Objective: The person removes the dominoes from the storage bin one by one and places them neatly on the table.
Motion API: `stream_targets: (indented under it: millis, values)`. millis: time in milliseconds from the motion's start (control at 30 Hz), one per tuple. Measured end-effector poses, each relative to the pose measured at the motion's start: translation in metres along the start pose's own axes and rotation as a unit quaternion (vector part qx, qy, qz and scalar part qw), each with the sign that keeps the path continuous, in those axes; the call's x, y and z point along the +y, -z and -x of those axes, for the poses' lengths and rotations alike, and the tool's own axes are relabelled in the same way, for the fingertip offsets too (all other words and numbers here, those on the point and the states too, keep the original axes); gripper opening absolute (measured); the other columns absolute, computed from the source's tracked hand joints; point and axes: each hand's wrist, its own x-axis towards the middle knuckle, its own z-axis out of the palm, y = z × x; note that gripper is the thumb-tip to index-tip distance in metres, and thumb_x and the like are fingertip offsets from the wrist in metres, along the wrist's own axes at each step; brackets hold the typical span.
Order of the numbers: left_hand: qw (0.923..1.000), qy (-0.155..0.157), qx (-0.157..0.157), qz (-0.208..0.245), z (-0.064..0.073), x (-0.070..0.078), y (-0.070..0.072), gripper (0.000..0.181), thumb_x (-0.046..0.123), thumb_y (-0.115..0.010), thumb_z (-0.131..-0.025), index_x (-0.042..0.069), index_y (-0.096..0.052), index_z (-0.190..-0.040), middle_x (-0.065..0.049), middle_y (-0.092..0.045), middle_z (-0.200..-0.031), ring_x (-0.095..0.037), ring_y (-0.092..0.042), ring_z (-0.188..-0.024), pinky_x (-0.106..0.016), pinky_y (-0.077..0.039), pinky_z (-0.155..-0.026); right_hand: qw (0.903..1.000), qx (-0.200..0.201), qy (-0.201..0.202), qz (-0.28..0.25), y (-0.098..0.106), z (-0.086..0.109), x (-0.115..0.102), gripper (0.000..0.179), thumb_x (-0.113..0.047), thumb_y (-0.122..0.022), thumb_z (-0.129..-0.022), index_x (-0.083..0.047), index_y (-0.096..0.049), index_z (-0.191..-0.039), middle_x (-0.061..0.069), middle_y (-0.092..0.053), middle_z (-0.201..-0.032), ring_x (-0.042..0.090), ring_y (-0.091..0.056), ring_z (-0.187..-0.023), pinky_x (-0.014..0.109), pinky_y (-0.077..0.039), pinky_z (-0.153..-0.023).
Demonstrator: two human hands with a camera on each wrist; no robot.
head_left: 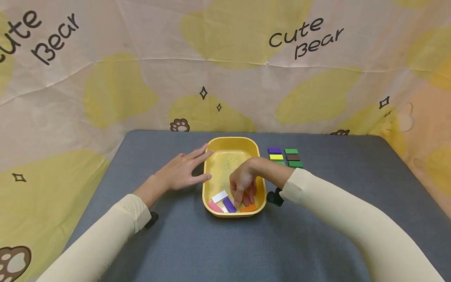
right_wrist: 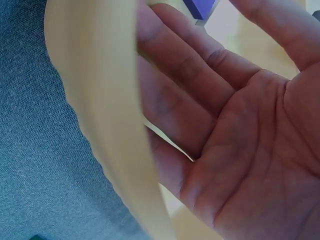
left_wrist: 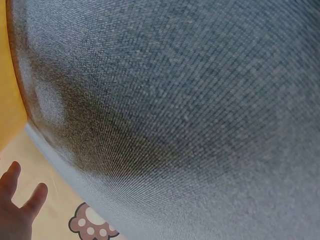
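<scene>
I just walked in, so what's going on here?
A person's left hand is spread at the left rim of a yellow tray; the right hand reaches down inside, near a purple block and an orange block; whether it grips one isn't clear. A white block and a pink block also lie in the tray. To its right, at least six coloured blocks sit in two columns on the table.

The left hand (left_wrist: 15, 217) spreads near the yellow tray (left_wrist: 8, 100).
</scene>
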Motion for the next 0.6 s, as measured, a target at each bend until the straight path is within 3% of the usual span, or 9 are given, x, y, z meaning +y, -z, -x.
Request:
stream_targets:
  millis: [300,600]
  values:
    - [1.0000,-0.003,0.000,-0.003,-0.001,0.000,-0.001,0.081,0.068,-0.043,-0.095,0.023,-0.025,-0.160,-0.003,-0.014,-0.166,-0.026,-0.036,-0.144,-0.054,-0.033,-0.108,0.9989,-0.032,0.013,0.033,-0.007,-0.002,-0.007,0.009,-0.022,-0.072,-0.092,-0.014,-0.071,-0.090,0.010,-0.075,-0.096,0.029,-0.071,-0.100,0.039,-0.054,-0.091]
    - [1.0000,0.000,-0.003,-0.004,0.000,0.000,0.000,0.081,0.068,-0.043,-0.095,0.023,-0.024,-0.160,-0.003,-0.014,-0.166,-0.027,-0.036,-0.144,-0.054,-0.033,-0.108,0.9979,-0.031,0.003,0.058,-0.009,-0.006,-0.015,0.006,-0.011,-0.072,-0.091,-0.013,-0.068,-0.096,-0.001,-0.063,-0.087,0.019,-0.065,-0.085,0.040,-0.054,-0.090]
